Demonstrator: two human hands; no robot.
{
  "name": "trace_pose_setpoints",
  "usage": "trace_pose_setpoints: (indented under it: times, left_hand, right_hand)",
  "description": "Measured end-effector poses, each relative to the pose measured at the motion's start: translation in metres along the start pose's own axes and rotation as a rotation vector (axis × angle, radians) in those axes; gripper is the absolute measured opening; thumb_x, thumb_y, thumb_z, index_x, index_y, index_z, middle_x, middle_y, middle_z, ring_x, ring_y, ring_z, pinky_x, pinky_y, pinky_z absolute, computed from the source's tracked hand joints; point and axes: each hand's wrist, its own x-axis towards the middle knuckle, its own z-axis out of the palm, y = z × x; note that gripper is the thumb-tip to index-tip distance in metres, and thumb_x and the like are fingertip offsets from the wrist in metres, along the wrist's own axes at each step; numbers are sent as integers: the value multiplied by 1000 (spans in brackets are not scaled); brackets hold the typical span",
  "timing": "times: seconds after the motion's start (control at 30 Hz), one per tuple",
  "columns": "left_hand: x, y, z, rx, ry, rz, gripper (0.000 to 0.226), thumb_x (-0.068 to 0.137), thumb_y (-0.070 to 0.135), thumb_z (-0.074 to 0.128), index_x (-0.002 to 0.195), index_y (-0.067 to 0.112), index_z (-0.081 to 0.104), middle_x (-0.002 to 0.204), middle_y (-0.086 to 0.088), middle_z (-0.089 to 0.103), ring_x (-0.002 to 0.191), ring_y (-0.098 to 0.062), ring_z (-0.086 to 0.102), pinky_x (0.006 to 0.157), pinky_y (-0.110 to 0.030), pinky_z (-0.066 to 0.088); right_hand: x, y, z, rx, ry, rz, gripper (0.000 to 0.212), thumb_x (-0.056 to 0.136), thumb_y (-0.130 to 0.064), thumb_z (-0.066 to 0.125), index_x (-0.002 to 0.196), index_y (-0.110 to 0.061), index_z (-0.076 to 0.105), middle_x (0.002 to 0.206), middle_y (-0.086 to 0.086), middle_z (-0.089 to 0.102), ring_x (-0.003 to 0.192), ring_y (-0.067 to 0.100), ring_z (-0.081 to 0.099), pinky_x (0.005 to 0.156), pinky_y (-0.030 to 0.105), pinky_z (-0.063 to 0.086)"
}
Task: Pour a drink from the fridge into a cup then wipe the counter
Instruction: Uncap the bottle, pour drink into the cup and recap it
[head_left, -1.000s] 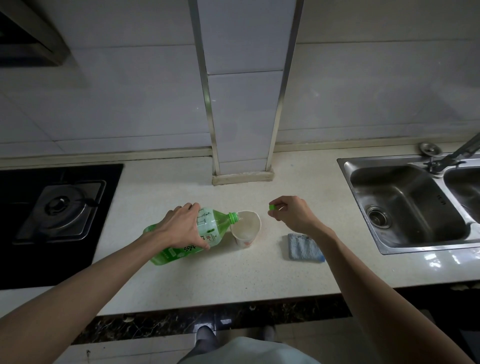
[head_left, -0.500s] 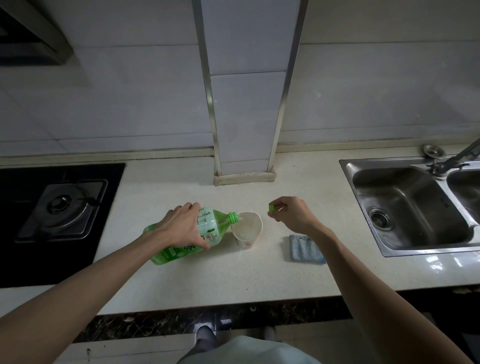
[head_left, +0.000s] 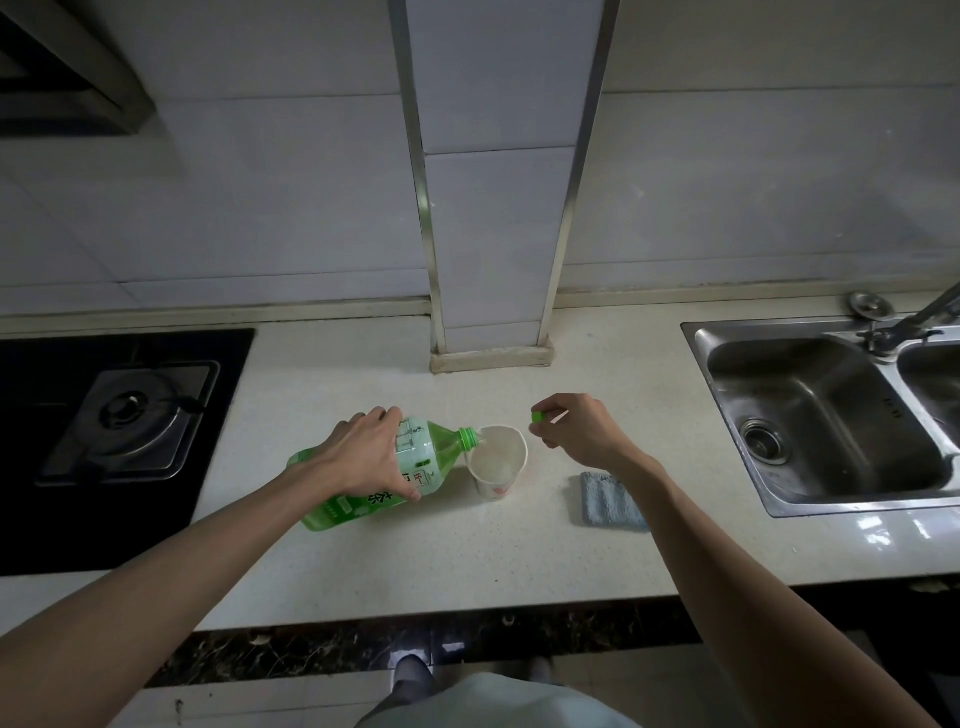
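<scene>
The green bottle (head_left: 439, 446) has a label with one large legible character, 茶; the smaller print is not readable. The paper cup (head_left: 500, 464) bears a red mark I cannot read. My left hand (head_left: 363, 457) grips the bottle round its middle and tilts it nearly flat, with its neck at the cup's rim. My right hand (head_left: 582, 434) pinches the green cap (head_left: 537, 416) just right of the cup. The blue cloth (head_left: 608, 501) lies on the counter (head_left: 467, 561) beside my right wrist.

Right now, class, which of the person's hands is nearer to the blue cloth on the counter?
Right. The right hand, pinching the green cap, is just behind the blue cloth. The left hand grips the bottle beyond the cup, farther left.
</scene>
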Motion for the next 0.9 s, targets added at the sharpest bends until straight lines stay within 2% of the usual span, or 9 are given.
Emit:
trace_pose_setpoints:
  times: [0.27, 0.43, 0.57, 0.73, 0.8, 0.9]
  left_hand:
    - [-1, 0, 0, 2, 10, -4, 96, 57, 68, 81, 127, 16, 42, 114, 1, 51, 96, -15, 52, 81, -30, 52]
    - [-3, 0, -1, -9, 22, -7, 96, 57, 68, 81, 127, 16, 42, 114, 1, 51, 96, -15, 53, 82, -30, 53]
    - [-5, -1, -3, -20, 28, -10, 95, 57, 68, 82, 127, 16, 42, 114, 1, 52, 96, -15, 53, 81, -29, 53]
    - [-9, -2, -11, -90, 75, -4, 93, 58, 65, 83, 126, 16, 43, 114, 1, 52, 96, -15, 54, 80, -29, 52]
    - [-11, -3, -15, -152, 104, 3, 93, 57, 66, 83, 124, 17, 43, 114, 1, 52, 97, -16, 54, 80, -30, 52]
    - [-14, -7, -19, -251, 139, 20, 92, 54, 69, 82, 122, 21, 43, 114, 3, 52, 99, -16, 54, 82, -34, 53]
  right_hand:
    - [-3, -2, 1, -11, -2, -4, 26, 88, -20, 70, 112, -10, 67, 88, -2, 69, 69, 15, 67, 59, 15, 48]
    - [-4, -3, 3, -10, -5, -10, 28, 88, -19, 70, 114, -11, 65, 97, 0, 69, 72, 20, 69, 70, 29, 57]
    - [-5, -9, 1, -4, -2, -5, 27, 88, -18, 71, 114, -11, 66, 99, 1, 69, 68, 15, 67, 66, 22, 54]
    - [-8, -25, -5, 19, 15, -18, 29, 87, -18, 71, 115, -15, 66, 100, -2, 69, 70, 8, 66, 54, 7, 40]
    - [-10, -34, -7, 54, 19, -45, 30, 87, -17, 71, 117, -15, 66, 100, -4, 69, 73, 5, 66, 57, 5, 41]
    - [-15, -51, -11, 123, -9, -100, 31, 88, -14, 69, 118, -17, 67, 101, -3, 70, 78, 7, 68, 68, 14, 45]
